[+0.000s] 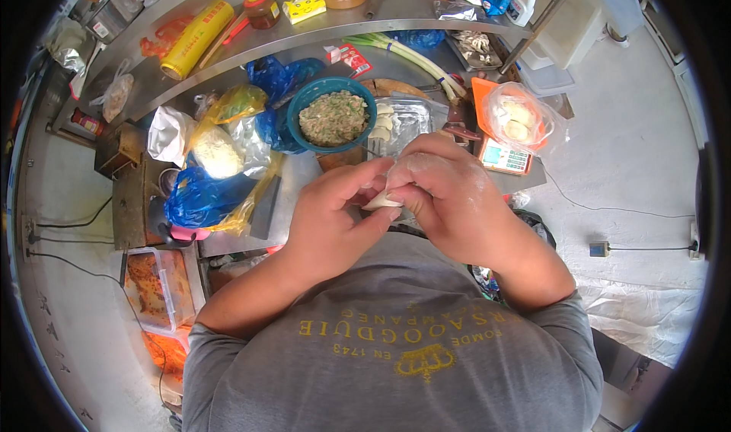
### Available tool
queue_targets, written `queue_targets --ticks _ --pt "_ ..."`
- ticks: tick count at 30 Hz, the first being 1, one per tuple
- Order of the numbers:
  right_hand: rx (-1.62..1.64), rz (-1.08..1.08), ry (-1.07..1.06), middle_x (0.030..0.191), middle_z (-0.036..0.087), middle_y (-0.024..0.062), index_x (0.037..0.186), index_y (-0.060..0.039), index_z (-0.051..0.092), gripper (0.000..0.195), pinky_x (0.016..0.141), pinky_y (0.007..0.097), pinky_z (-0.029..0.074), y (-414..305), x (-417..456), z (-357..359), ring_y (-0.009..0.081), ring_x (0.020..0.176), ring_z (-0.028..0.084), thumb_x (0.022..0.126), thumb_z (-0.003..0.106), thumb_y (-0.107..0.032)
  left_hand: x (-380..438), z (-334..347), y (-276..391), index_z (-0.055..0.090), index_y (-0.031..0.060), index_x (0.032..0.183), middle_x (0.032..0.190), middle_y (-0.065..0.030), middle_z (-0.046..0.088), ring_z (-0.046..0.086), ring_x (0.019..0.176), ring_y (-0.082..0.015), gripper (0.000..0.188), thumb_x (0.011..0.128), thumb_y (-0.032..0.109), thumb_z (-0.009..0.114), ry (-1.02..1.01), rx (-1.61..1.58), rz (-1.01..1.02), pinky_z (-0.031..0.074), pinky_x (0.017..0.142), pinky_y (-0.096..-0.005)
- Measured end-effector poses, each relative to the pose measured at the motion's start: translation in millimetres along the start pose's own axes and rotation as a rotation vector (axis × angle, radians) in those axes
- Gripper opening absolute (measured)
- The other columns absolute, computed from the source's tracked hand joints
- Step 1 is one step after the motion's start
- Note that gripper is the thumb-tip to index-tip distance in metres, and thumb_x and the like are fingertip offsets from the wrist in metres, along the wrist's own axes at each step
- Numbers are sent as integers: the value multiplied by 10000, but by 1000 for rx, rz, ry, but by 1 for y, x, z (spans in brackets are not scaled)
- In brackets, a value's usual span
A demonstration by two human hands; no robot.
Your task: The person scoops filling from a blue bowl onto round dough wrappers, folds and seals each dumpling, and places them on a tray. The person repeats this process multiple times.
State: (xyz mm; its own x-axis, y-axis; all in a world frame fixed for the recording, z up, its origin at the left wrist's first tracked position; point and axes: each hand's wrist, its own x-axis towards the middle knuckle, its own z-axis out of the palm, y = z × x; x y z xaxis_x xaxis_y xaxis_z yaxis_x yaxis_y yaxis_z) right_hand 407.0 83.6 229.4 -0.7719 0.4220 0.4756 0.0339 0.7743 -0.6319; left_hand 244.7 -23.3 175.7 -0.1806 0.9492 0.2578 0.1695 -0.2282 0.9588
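Observation:
Between my left hand (342, 209) and my right hand (445, 195) is a small folded dumpling (382, 201) of pale dough. Fingers of both hands pinch it, and white flour dusts the right one. Just beyond them stands a teal bowl (292, 115) of minced filling with green bits (333, 118); a thin utensil handle sticks out towards my hands. To the bowl's right, several finished dumplings (383, 122) lie in a row in a floured clear tray (412, 118). Bagged dough pieces (517, 121) rest in an orange container (484, 98) at the right, by a digital scale (505, 157).
Blue plastic bags (200, 195) and a bag of white food (217, 152) crowd the left side. Green onions (420, 61) lie behind the tray, near a knife handle (461, 131). A metal shelf (297, 32) above holds a jar (261, 10) and a yellow roll package (197, 39).

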Motion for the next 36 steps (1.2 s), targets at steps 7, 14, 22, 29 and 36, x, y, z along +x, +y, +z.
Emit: queue_targets --ticks 7,14,22,29,36 --pt "132 104 -15 881 672 154 954 -16 679 119 742 409 528 7 3 -2 357 864 656 864 722 -82 -3 -5 -2 571 -5 1334 1075 -42 654 639 949 -90 474 880 -62 697 -58 -401 -283 534 779 -243" --pt "106 246 -86 881 677 174 927 -4 691 107 752 432 523 6 7 -2 370 869 659 887 701 -102 0 -4 -6 551 -12 1352 1089 -33 642 628 998 -95 467 907 -76 679 -43 -484 -265 531 834 -246" --pt "12 206 -136 887 683 191 930 0 701 139 742 439 520 9 12 0 382 870 660 908 679 -136 2 -9 -3 645 -14 1193 1050 -36 693 640 979 -93 274 923 -23 692 -49 -406 -327 529 826 -241" --pt "178 416 -83 872 699 174 971 18 715 149 720 379 516 12 11 -1 290 813 674 927 681 -121 3 -10 -10 659 -2 1128 1056 -53 703 653 959 -108 218 916 -8 709 8 -529 -352 524 817 -248" --pt "65 313 -59 878 680 217 922 -3 714 157 727 451 514 15 11 7 417 839 651 913 667 -152 2 -7 -11 647 -4 1169 1095 -87 705 667 1000 -141 251 923 -18 695 31 -562 -352 539 880 -276"
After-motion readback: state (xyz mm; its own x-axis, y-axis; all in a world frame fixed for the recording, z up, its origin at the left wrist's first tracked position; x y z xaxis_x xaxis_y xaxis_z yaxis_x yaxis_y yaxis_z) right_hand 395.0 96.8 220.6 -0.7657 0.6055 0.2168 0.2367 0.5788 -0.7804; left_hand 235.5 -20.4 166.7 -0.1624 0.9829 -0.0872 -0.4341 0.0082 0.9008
